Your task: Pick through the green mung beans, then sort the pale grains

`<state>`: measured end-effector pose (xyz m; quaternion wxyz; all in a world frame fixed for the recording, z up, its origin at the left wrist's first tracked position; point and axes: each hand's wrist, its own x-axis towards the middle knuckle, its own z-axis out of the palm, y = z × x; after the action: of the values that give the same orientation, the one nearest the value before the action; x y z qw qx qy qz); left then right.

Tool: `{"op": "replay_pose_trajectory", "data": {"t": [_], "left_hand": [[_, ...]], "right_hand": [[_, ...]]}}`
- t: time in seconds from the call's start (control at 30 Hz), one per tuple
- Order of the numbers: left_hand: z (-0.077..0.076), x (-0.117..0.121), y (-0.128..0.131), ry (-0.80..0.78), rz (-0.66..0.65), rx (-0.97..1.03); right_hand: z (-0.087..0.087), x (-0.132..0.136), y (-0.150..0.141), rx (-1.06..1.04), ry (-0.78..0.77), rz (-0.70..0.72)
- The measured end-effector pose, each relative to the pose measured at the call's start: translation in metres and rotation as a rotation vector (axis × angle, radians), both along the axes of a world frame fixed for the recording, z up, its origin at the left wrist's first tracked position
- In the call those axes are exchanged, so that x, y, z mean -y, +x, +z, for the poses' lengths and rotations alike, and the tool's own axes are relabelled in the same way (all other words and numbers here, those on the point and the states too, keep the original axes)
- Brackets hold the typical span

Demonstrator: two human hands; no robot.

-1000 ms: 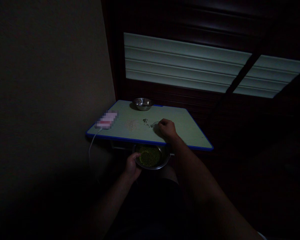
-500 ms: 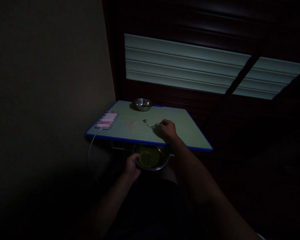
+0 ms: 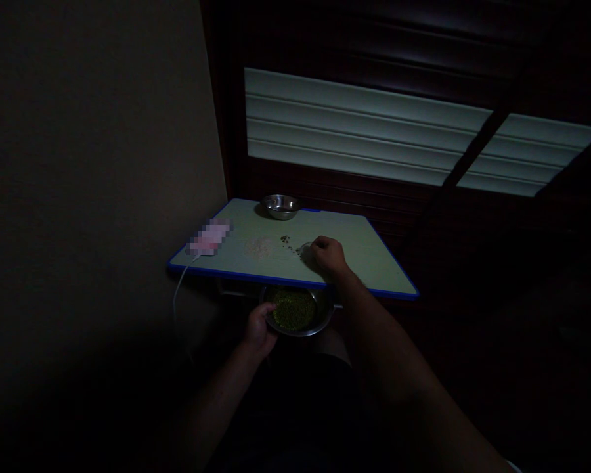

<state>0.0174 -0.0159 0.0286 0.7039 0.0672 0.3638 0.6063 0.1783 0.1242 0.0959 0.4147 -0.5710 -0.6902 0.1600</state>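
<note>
My left hand (image 3: 261,326) grips the rim of a metal bowl (image 3: 320,323), thumb over the edge. Small green beans (image 3: 294,311) fill part of the bowl, which sits low at the table's front edge, its far side hidden under the tabletop. My right hand (image 3: 328,253) is closed above the pale green tabletop (image 3: 364,256). A pale, partly see-through thing (image 3: 305,247) shows at its fingertips, too dim to name. Just left of it lie scattered dark bits (image 3: 286,242), and farther left a low pile of whitish grains (image 3: 261,247).
A smaller metal bowl (image 3: 280,207) stands at the table's back edge. On the left lies a blurred-out pinkish device (image 3: 210,238) with a white cable (image 3: 178,289) hanging off the edge. A wall (image 3: 103,131) rises at left, dark louvred doors (image 3: 349,171) behind.
My right hand has shifted very slightly left over the tabletop. The left hand and the bowl of beans have stayed in place.
</note>
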Motion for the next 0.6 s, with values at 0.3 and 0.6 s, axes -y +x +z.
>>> {"op": "replay_pose_trajectory", "data": {"t": [0.3,0.6], "left_hand": [[0.0009,0.0000,0.0000,-0.004,0.008,-0.028],[-0.0006,-0.0009,-0.0003,0.016,0.011,0.020]], "right_hand": [[-0.0069,-0.0039,-0.0001,-0.113,-0.050,0.093],[0.0020,0.0009,0.0000,-0.244,-0.265,0.156]]}}
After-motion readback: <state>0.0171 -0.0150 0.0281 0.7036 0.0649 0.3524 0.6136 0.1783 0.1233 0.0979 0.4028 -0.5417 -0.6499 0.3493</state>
